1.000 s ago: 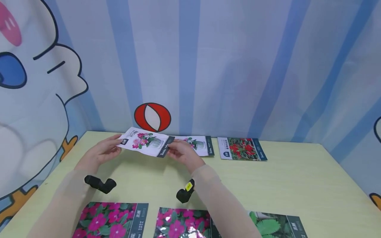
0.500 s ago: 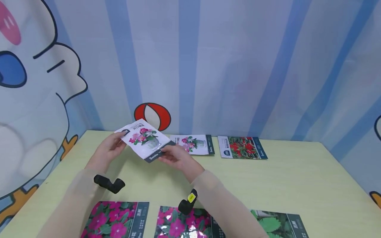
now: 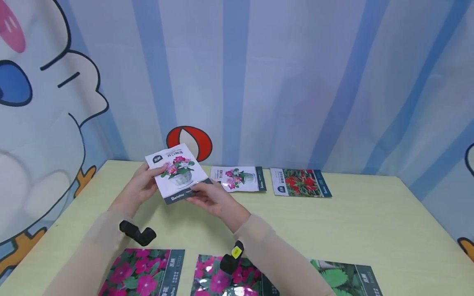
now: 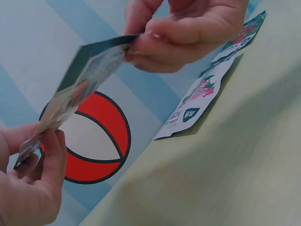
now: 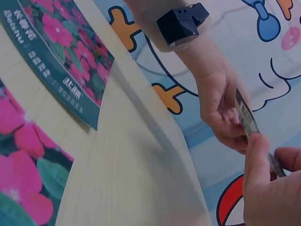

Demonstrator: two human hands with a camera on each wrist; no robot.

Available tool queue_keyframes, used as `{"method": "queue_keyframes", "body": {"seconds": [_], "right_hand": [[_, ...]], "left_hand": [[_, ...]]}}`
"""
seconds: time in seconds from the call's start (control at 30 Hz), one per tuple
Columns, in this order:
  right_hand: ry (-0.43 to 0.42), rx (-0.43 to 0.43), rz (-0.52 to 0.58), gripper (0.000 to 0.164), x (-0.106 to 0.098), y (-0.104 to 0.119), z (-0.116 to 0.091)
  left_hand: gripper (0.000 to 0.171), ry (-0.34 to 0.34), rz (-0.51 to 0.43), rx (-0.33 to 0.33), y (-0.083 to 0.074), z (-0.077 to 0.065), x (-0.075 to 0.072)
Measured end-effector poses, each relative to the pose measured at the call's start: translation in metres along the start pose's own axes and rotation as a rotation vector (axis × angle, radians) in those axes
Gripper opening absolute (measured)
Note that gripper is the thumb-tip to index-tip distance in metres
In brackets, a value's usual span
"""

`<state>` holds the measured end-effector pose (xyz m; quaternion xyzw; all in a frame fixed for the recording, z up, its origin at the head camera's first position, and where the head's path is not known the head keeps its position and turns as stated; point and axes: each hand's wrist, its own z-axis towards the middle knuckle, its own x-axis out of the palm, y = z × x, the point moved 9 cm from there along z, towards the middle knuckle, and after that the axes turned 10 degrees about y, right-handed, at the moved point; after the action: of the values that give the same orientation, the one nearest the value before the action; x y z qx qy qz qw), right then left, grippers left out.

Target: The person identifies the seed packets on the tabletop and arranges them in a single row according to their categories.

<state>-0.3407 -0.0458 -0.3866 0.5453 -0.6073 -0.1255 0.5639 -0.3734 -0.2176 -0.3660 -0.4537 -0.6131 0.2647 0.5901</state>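
Observation:
Both hands hold a white seed packet (image 3: 179, 174) printed with pink flowers in a glass pot, raised above the table and tilted toward the head camera. My left hand (image 3: 138, 187) pinches its left edge, thumb over the front. At the lower right corner, by the dark band, my right hand (image 3: 218, 201) pinches it between thumb and fingers. In the left wrist view the packet (image 4: 89, 77) shows nearly edge-on between the two hands. A like white packet (image 3: 237, 179) lies flat just behind the right hand.
A red-flower packet (image 3: 300, 183) lies at the back of the table (image 3: 355, 222). Along the front are two magenta-flower packets (image 3: 142, 273) (image 3: 218, 277) and a green-leaf packet (image 3: 344, 277), partly under the forearms. A patterned cloth (image 3: 289, 82) hangs behind the table.
The held packet has turned from lying sideways to nearly upright, its front now facing the head camera. The right hand has come slightly left and lower, uncovering more of the white packet behind.

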Motion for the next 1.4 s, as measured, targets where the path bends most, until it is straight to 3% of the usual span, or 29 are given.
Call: {"method": "queue_keyframes", "body": {"seconds": [0.13,0.37,0.47,0.57,0.87,1.03,1.23,1.4], "right_hand": [[0.039,0.003,-0.061,0.032,0.003,0.002,0.002],[0.052,0.02,-0.146,0.028,0.002,0.001,0.007],[0.068,0.024,-0.176,0.026,0.002,-0.003,0.009],[0.075,0.007,-0.19,0.024,0.004,-0.005,0.011],[-0.02,-0.002,-0.248,0.022,-0.002,-0.02,0.023],[-0.053,-0.001,-0.248,0.022,0.003,-0.031,0.029],[-0.099,-0.019,-0.239,0.026,0.01,-0.044,0.032],[-0.106,-0.023,-0.339,0.03,0.014,-0.054,0.034]], "left_hand": [[0.079,0.002,0.106,-0.016,-0.005,-0.004,-0.008],[0.073,0.175,0.455,-0.144,0.0,-0.01,-0.012],[0.071,0.233,0.55,-0.187,0.004,-0.014,-0.014],[0.073,0.245,0.574,-0.214,0.005,-0.016,-0.018],[0.075,0.102,0.442,-0.258,0.009,-0.018,-0.044],[0.076,0.055,0.478,-0.265,0.009,-0.019,-0.06],[0.076,0.066,0.493,-0.28,0.011,-0.024,-0.075],[0.073,0.06,0.655,-0.319,0.014,-0.03,-0.087]]}}
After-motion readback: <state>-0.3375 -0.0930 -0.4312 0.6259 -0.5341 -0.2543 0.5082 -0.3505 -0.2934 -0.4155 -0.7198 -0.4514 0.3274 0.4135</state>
